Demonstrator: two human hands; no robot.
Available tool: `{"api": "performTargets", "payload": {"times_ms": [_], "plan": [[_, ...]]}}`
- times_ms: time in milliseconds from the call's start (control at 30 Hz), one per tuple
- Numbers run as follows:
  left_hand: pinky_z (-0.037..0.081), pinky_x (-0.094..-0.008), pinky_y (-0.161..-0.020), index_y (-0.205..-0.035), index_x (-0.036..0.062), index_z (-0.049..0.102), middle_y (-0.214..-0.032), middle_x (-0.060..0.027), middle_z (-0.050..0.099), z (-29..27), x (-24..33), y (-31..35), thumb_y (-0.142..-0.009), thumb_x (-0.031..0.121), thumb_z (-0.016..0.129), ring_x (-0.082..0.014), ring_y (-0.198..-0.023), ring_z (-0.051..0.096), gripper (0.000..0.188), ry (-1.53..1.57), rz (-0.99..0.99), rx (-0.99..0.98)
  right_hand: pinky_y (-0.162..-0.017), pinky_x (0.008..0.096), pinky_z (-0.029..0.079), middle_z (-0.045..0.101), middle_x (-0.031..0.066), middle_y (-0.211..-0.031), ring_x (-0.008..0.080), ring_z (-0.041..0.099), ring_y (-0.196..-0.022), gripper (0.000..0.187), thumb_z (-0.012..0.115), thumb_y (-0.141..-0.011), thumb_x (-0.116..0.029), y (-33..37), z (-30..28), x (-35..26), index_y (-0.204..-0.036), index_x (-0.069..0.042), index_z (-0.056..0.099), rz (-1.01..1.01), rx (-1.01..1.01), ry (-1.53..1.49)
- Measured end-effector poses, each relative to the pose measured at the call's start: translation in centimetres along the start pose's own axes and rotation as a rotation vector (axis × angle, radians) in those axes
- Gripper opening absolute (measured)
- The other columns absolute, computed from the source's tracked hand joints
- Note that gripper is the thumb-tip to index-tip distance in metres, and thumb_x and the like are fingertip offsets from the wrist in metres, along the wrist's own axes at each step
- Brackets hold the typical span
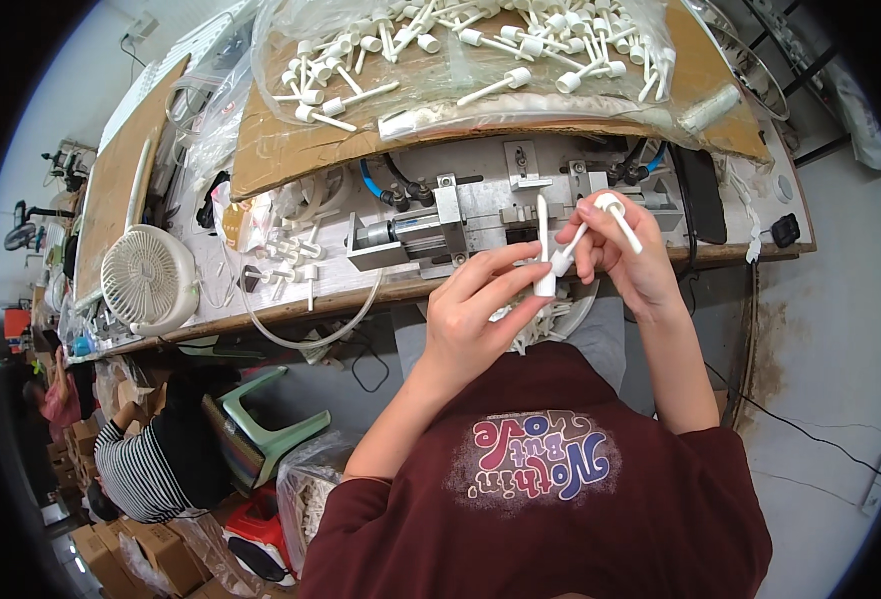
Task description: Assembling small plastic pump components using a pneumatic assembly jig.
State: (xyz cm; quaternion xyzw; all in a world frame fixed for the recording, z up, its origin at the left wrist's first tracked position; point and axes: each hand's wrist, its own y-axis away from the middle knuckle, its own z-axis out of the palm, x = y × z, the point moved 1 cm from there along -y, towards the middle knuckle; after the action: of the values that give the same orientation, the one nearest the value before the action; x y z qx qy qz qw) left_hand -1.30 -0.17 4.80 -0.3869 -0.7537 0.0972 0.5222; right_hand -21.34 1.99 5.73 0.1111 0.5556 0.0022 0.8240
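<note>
Pinching a white capped rod in the left hand, near the centre of the frame, with fingers narrowed on its lower end. Standing almost straight up the frame in its long axis, cap at the bottom, slim tip at the top. Just to the right of it, leaning toward the upper right: a second capped rod, cap low beside the left fingertips, shaft running up into the right hand, with fingers narrowed around it. Nearest the upright rod: the left hand, in contact. Cannot tell whether the two caps touch. Also carried in the right hand, higher up: a third capped rod, shaft slanting down to the right.

Smooth, matte, plastic-looking: short cylindrical caps on thin round shafts. Beyond, on the table, squared metal blocks of a fixture. At the top of the frame, a loose heap of similar rods on crinkled clear plastic over brown cardboard. At left, a round fan with ribbed grille.
</note>
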Motion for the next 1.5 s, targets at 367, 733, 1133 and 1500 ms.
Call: {"api": "performTargets", "payload": {"times_ms": [367,733,1133,1500], "plan": [[0.05,-0.0304,-0.062,-0.098,0.0055,0.072,-0.115,-0.0048,0.07,3.1,-3.7,1.0,-0.074,0.012,0.076,-0.0187,-0.07,0.066,0.026,-0.519,0.098,-0.123,-0.044,0.0241,0.05,0.067,0.0152,-0.083,0.0122,0.06,-0.052,0.019,0.059,-0.097,-0.019,1.2,-1.3,0.6,-0.095,0.0,0.057,0.003,0.015,-0.054],[0.051,-0.0293,-0.058,-0.098,0.0088,0.073,-0.116,-0.0033,0.069,3.1,-4.0,-0.3,-0.072,0.012,0.076,-0.0209,-0.059,0.063,0.026,-0.519,0.041,-0.164,-0.044,0.0234,0.048,0.067,0.0141,-0.08,0.0118,0.059,-0.05,0.02,0.058,-0.098,-0.02,1.4,-1.5,1.0,-0.094,0.0,0.057,0.041,-0.008,-0.084],[0.057,-0.0282,-0.076,-0.11,0.0034,0.069,-0.112,-0.0103,0.069,2.3,-1.9,-0.3,-0.073,0.01,0.083,-0.0165,-0.085,0.071,0.04,0.252,-0.203,-0.102,-0.042,0.0224,0.044,0.068,0.0157,-0.083,0.0103,0.056,-0.05,0.022,0.056,-0.099,-0.019,1.6,-1.8,1.7,-0.092,0.001,0.059,0.0,0.02,-0.261],[0.058,-0.0279,-0.072,-0.105,0.0017,0.07,-0.094,-0.0085,0.068,1.0,-0.5,0.0,-0.071,0.0,0.081,-0.0167,-0.081,0.068,0.035,0.096,-0.099,-0.062,-0.041,0.0202,0.037,0.066,0.0118,-0.079,0.0078,0.053,-0.048,0.032,0.059,-0.097,-0.028,1.4,-0.8,2.4,-0.095,0.003,0.063,-0.023,0.195,0.058]]}}
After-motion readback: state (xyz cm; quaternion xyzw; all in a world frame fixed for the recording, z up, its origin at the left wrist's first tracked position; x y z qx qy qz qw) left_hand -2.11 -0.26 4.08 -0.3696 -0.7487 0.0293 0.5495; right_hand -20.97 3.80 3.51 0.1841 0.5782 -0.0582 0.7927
